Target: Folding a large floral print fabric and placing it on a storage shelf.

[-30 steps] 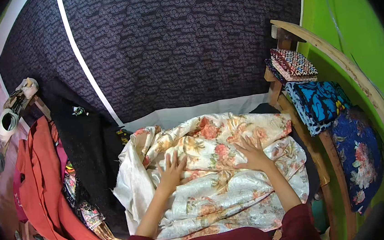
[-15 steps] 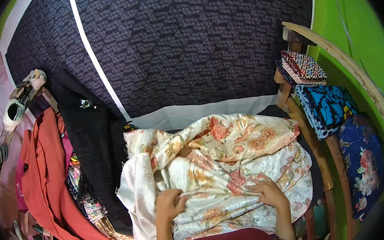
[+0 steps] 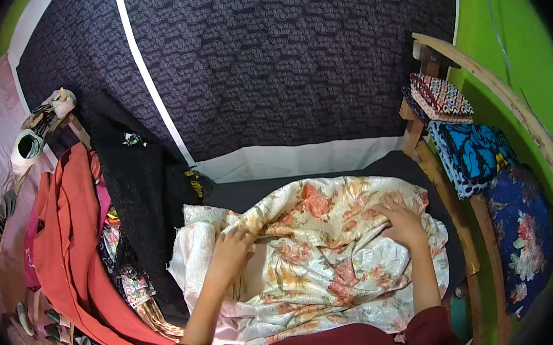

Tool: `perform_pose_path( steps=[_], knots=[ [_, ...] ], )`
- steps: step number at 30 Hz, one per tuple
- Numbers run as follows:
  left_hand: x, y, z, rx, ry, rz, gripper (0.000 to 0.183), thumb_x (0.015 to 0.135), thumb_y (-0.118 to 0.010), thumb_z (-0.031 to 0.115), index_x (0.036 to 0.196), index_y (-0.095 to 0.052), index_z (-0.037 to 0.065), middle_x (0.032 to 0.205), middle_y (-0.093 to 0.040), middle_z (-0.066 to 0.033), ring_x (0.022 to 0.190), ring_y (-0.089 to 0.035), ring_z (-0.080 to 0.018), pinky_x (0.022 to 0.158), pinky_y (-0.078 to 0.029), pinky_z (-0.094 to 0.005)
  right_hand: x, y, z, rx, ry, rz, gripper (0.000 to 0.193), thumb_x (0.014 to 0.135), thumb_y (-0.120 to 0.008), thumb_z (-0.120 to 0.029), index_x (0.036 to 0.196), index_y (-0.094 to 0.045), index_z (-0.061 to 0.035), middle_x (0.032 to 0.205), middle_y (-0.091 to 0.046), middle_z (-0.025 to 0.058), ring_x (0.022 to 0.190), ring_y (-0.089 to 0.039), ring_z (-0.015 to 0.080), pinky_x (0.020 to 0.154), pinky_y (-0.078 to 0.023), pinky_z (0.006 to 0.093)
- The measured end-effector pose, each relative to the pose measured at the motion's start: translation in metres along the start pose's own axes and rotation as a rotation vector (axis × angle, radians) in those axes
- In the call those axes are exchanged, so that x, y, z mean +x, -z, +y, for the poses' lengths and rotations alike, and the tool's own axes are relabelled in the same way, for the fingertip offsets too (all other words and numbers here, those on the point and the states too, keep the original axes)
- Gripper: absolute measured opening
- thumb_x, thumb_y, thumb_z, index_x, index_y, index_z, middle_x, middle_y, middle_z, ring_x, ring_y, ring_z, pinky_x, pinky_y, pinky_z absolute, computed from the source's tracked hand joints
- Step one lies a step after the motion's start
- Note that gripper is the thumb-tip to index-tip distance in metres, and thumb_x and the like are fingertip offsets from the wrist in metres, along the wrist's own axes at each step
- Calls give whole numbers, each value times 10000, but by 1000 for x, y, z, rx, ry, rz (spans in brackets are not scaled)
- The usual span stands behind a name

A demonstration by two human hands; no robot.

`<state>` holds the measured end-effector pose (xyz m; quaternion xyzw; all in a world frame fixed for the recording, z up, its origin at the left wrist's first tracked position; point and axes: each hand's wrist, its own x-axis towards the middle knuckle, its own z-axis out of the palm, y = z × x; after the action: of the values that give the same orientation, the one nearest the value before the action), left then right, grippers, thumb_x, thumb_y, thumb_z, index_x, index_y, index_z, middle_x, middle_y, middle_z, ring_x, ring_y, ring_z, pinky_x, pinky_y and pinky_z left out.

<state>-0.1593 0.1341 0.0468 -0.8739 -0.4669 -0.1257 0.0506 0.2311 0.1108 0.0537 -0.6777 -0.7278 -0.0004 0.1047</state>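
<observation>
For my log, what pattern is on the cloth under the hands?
The cloth has coral and golden flowers on cream, shown in the head view.

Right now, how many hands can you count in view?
2: the left hand at the upper left of the floral cloth, the right hand at its upper right. No other shows.

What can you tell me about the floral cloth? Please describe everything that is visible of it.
The floral cloth is white to cream, with red-orange blooms and golden-brown leaves. It has a satiny sheen, and its pale left edge looks frayed. It lies bunched in loose folds on a dark surface, directly in front of the person. The left hand is on its upper left part, the right hand on its upper right.
</observation>
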Motion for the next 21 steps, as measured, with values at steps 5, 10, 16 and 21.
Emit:
perform_pose_path(
  steps=[5, 10, 16, 21],
  knots=[
    [37, -45, -56, 180, 100, -208, 410, 682, -639, 83, 1077, -535, 117, 1264, -414, -91, 1105, -479, -308, 850, -441, -434, 46, 2, 65, 223, 19, -211, 485, 547, -782, -197, 1005, -649, -109, 1042, -605, 121, 975, -556, 233, 851, -389, 358],
    [107, -15, -143, -494, 67, -539, 352, 656, -666, 79, 1007, -640, 85, 1013, -618, -142, 884, -608, -230, 769, -487, -313, 103, 17, 125, 721, 70, -398, 275, 610, -726, -60, 873, -668, -7, 756, -667, 74, 654, -589, 96, 599, -465, 246],
    [157, 21, -147, 264, 406, 824, 400, 661, -623, 110, 1057, -563, 131, 1167, -513, -69, 1166, -399, -245, 916, -235, -553, 154, 19, 103, 96, -312, 707, 225, 731, -633, -98, 945, -645, -30, 956, -642, 96, 843, -602, 219, 714, -458, 278],
    [140, -49, -120, 72, 459, 493, 443, 720, -632, 307, 1121, -531, 148, 1245, -447, -109, 1219, -339, -309, 914, -208, -612, 153, -27, 70, -95, -203, 418, 560, 820, -548, -248, 1330, -347, -134, 1410, -254, 101, 1305, -211, 273, 1007, -113, 569]
  ],
)
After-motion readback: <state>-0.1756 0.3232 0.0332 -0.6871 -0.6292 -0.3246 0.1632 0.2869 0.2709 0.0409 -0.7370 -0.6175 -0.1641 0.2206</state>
